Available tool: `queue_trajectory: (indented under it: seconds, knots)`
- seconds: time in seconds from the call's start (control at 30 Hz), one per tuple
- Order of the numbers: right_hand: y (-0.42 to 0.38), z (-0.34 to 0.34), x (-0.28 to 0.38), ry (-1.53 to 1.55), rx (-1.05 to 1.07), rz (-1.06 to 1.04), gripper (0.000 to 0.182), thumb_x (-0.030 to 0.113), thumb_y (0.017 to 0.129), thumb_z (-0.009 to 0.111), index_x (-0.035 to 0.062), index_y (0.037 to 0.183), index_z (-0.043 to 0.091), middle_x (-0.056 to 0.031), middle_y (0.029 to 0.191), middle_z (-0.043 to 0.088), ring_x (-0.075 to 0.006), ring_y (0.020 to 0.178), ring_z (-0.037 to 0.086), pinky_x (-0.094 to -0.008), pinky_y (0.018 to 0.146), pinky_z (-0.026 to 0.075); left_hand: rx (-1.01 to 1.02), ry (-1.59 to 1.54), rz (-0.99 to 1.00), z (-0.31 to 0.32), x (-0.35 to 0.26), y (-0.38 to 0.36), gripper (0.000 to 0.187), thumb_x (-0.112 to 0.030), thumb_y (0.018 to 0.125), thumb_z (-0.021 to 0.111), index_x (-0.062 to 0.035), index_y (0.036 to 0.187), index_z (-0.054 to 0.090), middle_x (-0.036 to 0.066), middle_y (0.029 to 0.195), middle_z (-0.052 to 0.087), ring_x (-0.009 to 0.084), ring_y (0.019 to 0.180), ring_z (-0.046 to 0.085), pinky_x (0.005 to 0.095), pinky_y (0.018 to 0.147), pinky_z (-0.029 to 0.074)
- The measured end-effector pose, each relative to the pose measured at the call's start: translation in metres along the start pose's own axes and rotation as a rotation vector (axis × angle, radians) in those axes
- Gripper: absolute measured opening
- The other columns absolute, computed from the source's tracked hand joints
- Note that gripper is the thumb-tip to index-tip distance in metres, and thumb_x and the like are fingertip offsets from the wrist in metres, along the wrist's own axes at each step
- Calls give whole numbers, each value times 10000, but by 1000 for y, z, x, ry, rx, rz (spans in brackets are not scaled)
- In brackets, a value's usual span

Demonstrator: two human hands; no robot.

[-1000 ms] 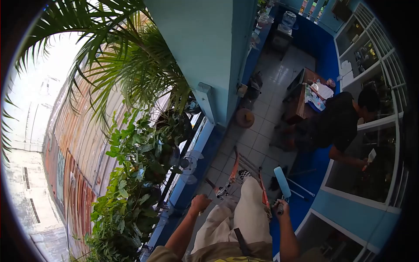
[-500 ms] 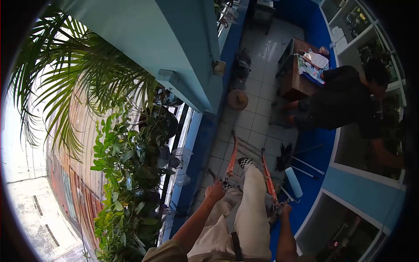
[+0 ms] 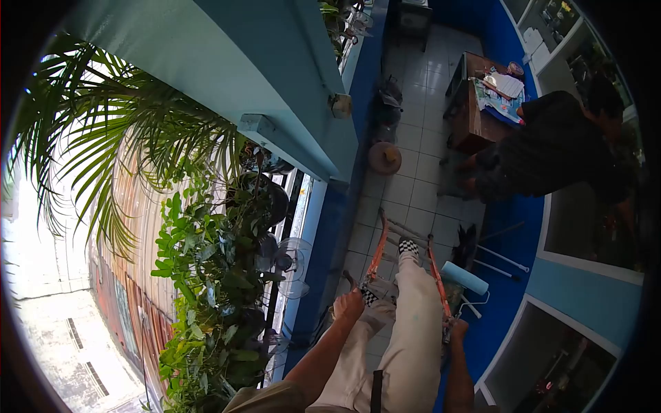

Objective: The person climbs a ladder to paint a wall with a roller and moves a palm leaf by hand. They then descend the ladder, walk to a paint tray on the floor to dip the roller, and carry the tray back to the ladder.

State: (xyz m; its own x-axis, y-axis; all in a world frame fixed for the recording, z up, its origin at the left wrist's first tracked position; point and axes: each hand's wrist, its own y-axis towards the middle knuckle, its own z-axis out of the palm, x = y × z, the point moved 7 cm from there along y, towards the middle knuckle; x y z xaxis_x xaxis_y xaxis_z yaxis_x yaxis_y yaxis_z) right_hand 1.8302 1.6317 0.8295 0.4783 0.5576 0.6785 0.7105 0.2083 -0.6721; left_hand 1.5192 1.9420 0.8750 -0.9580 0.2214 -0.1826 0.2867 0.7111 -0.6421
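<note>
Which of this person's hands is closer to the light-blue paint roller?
The right hand, on the blue wall side: the paint roller shows just ahead of it. The left hand is farther off, toward the leafy plants.

No text, label, brand, number or sign can be read. Well ahead of the right hand (image 3: pixel 457 330), on the brown, rectangular wooden table (image 3: pixel 475 128), lies a colourful, blue-edged printed sheet (image 3: pixel 490 102), its print too small and blurred to make out. Over part of it lies a white, flat, paper-like sheet (image 3: pixel 508 85); whether this bears writing cannot be told. Farther from that hand, toward the table's far end, stands a small, round, reddish container (image 3: pixel 515 68), its markings too small to tell.
</note>
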Motion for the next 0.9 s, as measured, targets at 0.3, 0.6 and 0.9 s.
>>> queue_trajectory:
  seconds: [0.3,0.6,0.9]
  knots:
    - [2,0,12,-623,14,-23,138,-25,850,577,-118,843,679,-143,780,712,-205,617,681,-323,520,520,7,44,25,2,0,4,247,-299,854,661,-64,933,653,182,846,722,384,841,712,487,766,563]
    - [14,0,-20,-366,54,-8,143,-24,857,574,-97,871,696,-114,788,722,-184,580,669,-309,512,510,31,4,21,-7,-3,0,286,-323,853,677,-55,951,661,191,837,720,391,821,707,489,755,556]
    - [0,9,4,-310,194,-58,219,36,881,553,-89,967,711,-126,845,731,-200,556,687,-297,520,500,61,-33,27,-4,-1,-1,315,-335,834,701,-51,964,666,203,829,715,390,813,705,483,755,552]
